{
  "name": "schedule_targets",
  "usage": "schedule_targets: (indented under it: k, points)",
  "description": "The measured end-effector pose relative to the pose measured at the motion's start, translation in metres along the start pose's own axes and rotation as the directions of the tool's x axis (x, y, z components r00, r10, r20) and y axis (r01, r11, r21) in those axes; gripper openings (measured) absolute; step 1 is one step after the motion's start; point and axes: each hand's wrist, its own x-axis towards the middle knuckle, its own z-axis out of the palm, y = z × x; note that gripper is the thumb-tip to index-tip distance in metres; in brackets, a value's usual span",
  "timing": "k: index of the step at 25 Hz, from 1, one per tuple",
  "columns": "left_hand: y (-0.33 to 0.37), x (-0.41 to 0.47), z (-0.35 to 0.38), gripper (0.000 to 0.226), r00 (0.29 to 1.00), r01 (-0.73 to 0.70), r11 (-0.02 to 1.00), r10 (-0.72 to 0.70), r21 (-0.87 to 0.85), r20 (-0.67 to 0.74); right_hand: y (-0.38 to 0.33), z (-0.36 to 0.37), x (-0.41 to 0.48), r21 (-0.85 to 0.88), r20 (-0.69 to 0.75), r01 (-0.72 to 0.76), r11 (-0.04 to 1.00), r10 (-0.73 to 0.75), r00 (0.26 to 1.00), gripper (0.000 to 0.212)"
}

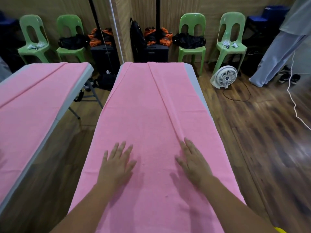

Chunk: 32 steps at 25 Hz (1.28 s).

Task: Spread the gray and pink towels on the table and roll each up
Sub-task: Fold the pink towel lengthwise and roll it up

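The pink towel [144, 101] lies spread lengthwise over the grey table [193, 71], covering nearly its whole top. A long crease runs down its right half from the far end toward me. My left hand [117, 163] rests flat on the towel near me, palm down, fingers apart. My right hand [193, 161] lies flat too, its fingertips at the near end of the crease. Neither hand grips the cloth. No gray towel is in view.
A mirror [50, 81] on the left repeats the table and towel. Green plastic chairs [192, 39] with bags stand along the far wall. A white floor fan [224, 76] and a cable sit right of the table, and a person's legs [277, 56] stand at the far right.
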Motion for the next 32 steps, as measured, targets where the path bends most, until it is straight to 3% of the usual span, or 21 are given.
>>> schedule_targets:
  k: [5,10,14,16,20,22,25,28,32]
  points:
    - [-0.062,0.020,0.019,0.065,0.998,0.036,0.996,-0.039,0.077,0.042,0.085,0.005,0.018,-0.159,0.006,-0.106,0.982,0.108,0.994,0.099]
    - [-0.066,0.018,0.018,0.066,0.999,0.041,0.996,-0.043,0.076,0.022,0.132,-0.006,-0.001,-0.209,-0.039,-0.267,0.941,0.265,0.963,0.079]
    - [-0.062,0.017,0.015,0.069,0.995,0.078,0.995,-0.081,0.053,0.056,0.104,-0.009,0.002,-0.256,-0.066,-0.332,0.908,0.326,0.943,0.078]
    - [-0.030,0.014,0.011,0.067,0.997,0.077,0.997,-0.077,-0.004,0.021,0.053,0.001,0.006,-0.286,-0.063,-0.224,0.932,0.215,0.975,0.073]
    - [0.065,-0.040,0.024,0.063,0.985,-0.172,0.982,0.172,-0.077,-0.015,-0.075,0.070,-0.027,-0.196,-0.011,0.179,0.964,-0.184,0.983,0.067]
    - [0.068,-0.088,0.040,0.065,0.992,-0.124,0.989,0.125,-0.081,0.016,-0.089,0.085,-0.068,-0.195,0.053,0.231,0.953,-0.224,0.973,0.066]
    - [0.025,-0.152,0.050,0.067,0.999,-0.013,1.000,0.014,-0.007,0.039,-0.028,0.075,-0.137,-0.218,0.041,0.165,0.962,-0.160,0.986,0.070]
    - [-0.025,-0.189,0.040,0.067,0.993,0.109,0.993,-0.111,0.039,0.043,0.048,0.041,-0.189,-0.236,0.004,0.009,0.972,-0.008,1.000,0.071]
    - [-0.051,-0.204,0.031,0.066,0.979,0.200,0.980,-0.200,0.018,0.042,0.084,0.019,-0.217,-0.245,0.010,-0.150,0.958,0.157,0.988,0.071]
